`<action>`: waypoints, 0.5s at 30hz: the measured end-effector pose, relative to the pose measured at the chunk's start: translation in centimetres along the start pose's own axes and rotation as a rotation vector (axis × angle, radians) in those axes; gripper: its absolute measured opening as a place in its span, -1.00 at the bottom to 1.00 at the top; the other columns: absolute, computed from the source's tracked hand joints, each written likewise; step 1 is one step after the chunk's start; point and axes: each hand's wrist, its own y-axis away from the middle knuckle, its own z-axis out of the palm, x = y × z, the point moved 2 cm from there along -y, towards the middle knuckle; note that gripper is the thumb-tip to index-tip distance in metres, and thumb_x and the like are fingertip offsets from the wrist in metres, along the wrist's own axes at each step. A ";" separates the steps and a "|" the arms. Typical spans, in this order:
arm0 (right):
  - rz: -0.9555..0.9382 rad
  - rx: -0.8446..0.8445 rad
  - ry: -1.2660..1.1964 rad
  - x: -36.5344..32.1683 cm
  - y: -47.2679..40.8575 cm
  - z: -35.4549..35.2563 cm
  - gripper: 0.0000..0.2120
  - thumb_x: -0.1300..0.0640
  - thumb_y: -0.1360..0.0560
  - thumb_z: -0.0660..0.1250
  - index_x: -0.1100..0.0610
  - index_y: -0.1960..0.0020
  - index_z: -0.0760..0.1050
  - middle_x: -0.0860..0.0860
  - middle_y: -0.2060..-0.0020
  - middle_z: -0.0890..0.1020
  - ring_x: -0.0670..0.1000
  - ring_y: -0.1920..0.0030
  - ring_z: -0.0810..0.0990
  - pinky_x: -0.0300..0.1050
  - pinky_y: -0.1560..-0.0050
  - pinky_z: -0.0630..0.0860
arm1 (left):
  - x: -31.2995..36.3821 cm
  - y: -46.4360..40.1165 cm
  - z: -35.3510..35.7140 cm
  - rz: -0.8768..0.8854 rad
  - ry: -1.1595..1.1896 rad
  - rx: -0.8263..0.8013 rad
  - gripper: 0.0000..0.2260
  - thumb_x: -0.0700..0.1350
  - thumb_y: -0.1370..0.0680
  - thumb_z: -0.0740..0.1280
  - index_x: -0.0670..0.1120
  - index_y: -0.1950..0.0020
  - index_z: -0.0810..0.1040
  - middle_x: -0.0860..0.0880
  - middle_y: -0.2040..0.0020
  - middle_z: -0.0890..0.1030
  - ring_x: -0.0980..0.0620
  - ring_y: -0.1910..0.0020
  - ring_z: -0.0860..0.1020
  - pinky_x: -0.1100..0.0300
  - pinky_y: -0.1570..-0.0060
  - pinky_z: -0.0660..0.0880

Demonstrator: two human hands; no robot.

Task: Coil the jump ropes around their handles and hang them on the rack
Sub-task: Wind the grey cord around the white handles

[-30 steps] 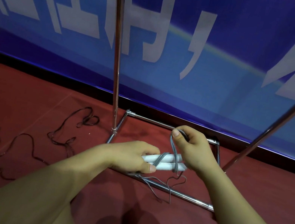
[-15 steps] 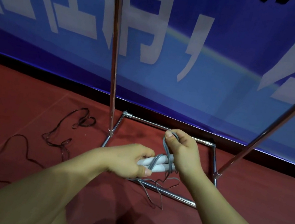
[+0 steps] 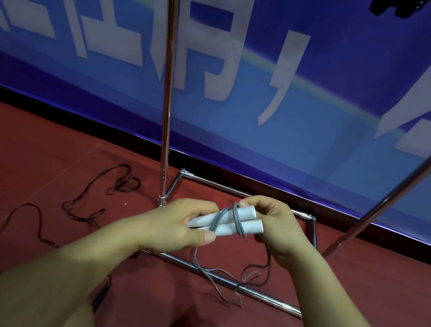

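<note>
The left hand point(image 3: 183, 224) clasps the two white handles point(image 3: 230, 220) above the rack's base point(image 3: 231, 281); the right hand point(image 3: 272, 225) pinches the grey rope point(image 3: 238, 223) at their far end, winding in progress. Next: wrap the slack trailing to the floor

The rack point(image 3: 167, 97) in the middle of the frame is polished metal tube, shiny. The two white handles point(image 3: 238, 223) look like smooth matt plastic, and the grey cord point(image 3: 227, 217) around them looks smooth. The red floor point(image 3: 38, 149) is matt, the blue banner point(image 3: 321, 95) behind slightly glossy.
</note>
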 end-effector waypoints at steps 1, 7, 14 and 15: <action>-0.019 0.019 0.057 0.1 -0.1 -0.1 -0.75 0.41 -0.45 0.33 0.12 0.19 0.67 0.02 0.39 0.54 -0.07 0.43 0.33 -0.24 0.42 0.23 | 0.1 0.0 -0.1 -0.001 0.059 0.024 -0.95 -0.07 -0.50 0.35 0.05 0.14 0.50 0.18 0.32 0.43 0.16 0.37 0.37 0.21 0.32 0.32; -0.121 0.036 0.328 1.0 -0.7 0.1 -0.68 0.00 -0.62 0.28 0.12 0.23 0.62 -0.09 0.48 0.52 -0.14 0.45 0.39 -0.17 0.33 0.33 | -0.8 -0.7 -0.8 -0.124 0.223 0.279 -0.94 -0.12 -0.49 0.36 -0.08 0.09 0.52 0.02 0.38 0.47 0.15 0.50 0.37 0.27 0.46 0.31; -0.062 0.052 0.503 1.1 -0.6 0.3 -0.66 -0.13 -0.61 0.25 0.07 0.17 0.59 -0.08 0.45 0.57 -0.19 0.45 0.45 -0.17 0.27 0.41 | -2.7 -1.2 -1.8 -0.268 0.198 0.457 -0.87 -0.23 -0.59 0.36 -0.04 0.12 0.59 0.00 0.39 0.52 0.13 0.51 0.40 0.22 0.40 0.32; -0.057 0.054 0.511 1.0 -0.5 0.3 -0.66 -0.14 -0.60 0.27 0.07 0.19 0.56 -0.08 0.44 0.58 -0.18 0.43 0.46 -0.17 0.26 0.42 | -3.0 -1.2 -1.9 -0.288 0.175 0.478 -0.89 -0.23 -0.59 0.36 -0.06 0.11 0.60 0.01 0.39 0.52 0.13 0.51 0.40 0.20 0.38 0.32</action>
